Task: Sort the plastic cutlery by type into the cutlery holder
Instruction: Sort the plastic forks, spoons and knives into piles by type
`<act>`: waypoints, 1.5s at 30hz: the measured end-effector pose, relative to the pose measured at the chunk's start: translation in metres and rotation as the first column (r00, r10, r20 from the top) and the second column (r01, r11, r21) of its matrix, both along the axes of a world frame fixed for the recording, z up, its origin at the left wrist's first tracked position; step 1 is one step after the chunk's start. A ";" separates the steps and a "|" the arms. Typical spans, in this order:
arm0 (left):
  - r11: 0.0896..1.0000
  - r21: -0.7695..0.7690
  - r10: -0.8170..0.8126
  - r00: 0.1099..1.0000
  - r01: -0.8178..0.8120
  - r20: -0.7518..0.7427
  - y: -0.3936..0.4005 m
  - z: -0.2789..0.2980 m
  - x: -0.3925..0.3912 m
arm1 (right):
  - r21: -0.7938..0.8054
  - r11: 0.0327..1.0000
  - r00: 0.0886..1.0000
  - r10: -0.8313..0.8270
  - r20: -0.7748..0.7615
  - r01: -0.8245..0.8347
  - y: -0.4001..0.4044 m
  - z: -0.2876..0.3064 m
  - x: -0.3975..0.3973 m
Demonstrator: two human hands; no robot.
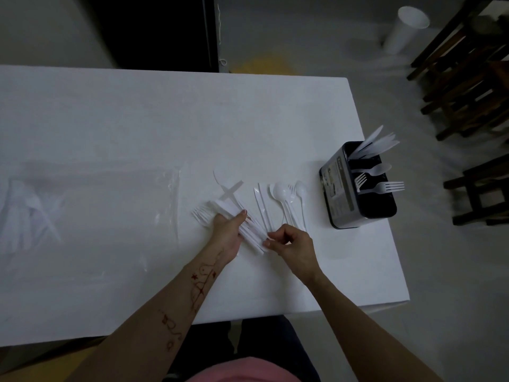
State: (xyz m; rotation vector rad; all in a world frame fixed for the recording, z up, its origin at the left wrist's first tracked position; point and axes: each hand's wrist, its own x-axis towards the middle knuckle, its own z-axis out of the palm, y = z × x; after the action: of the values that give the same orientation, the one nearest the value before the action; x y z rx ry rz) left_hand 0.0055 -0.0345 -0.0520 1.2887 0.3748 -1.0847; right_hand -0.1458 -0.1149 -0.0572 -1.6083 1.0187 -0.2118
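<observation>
2 hands meet: our left hand (227, 232) grips a fork bundle (242, 226) (handles fanned), our right hand (292, 248) pinches its end.

You've got white forks (200, 215), knives (261, 205) and spoons (286, 197) lying loose at frame centre; black cutlery holder (358, 188) upright at right, knives, a spoon and forks inside.

The person has bare forearms; the left forearm (198, 282) carries reddish-brown star-and-swirl drawings. A pink garment (242, 370) shows at the bottom centre.
</observation>
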 end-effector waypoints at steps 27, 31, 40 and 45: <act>0.989 0.063 -0.140 0.989 0.137 0.045 0.015 0.001 0.004 | -0.397 0.905 0.977 0.084 -0.194 -0.156 -0.006 0.000 0.011; 0.997 -0.021 -0.069 0.997 0.070 0.028 0.010 0.005 0.003 | -0.499 0.795 0.939 0.299 -0.173 -0.345 0.001 0.002 0.007; 1.000 -0.012 -0.018 0.997 0.019 0.069 0.012 0.004 0.005 | -0.495 0.852 0.943 -0.003 -0.333 -0.172 -0.005 0.003 0.017; 0.998 -0.044 -0.040 0.999 0.041 0.026 0.018 0.004 0.005 | -0.368 0.901 0.828 -0.015 -0.560 -0.232 -0.010 -0.001 0.031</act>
State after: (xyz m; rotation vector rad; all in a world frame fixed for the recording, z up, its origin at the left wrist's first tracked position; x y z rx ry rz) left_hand 0.0103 -0.0164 -0.0481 1.2745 0.3052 -1.1036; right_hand -0.1152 -0.1246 -0.0584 -2.1978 1.3775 0.1424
